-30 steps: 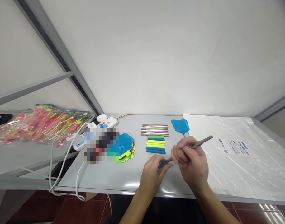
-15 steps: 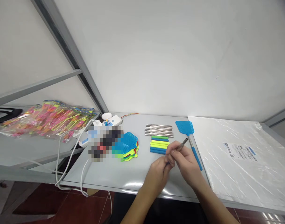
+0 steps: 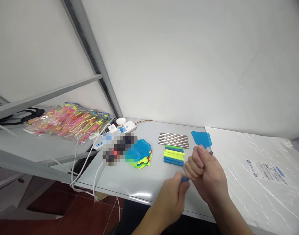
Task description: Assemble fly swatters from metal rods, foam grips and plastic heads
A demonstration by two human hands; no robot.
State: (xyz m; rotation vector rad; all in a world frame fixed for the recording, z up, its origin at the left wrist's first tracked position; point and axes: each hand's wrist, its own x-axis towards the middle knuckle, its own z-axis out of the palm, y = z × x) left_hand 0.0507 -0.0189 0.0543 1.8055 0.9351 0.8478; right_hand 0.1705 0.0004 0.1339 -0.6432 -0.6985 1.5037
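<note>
From where I watch, the left hand (image 3: 172, 195) pinches a blue sleeve (image 3: 185, 179) between thumb and forefinger, only its end showing. Just beyond it, up and to the right, the right hand (image 3: 207, 172) is curled into a fist. A short metal end pokes out past that fist, so I judge it grips a metal rod (image 3: 211, 153), most of which is hidden. Sleeve and rod appear to share one slanting line, from the left hand up to the right; whether they meet between the hands, I can't tell.

Beyond the left hand, and nearer the right, coloured sleeves (image 3: 174, 155) lie side by side, with spare steel rods (image 3: 174, 140) behind them. Straight past the right hand's knuckles is a blue swatter head (image 3: 201, 138); a pile of swatter heads (image 3: 141, 151) sits left of both hands. All rest on a glossy grey tabletop (image 3: 132, 182). Right of the right hand spreads a plastic-wrapped package (image 3: 262, 153); farthest off rises a white wall (image 3: 176, 65).
</note>
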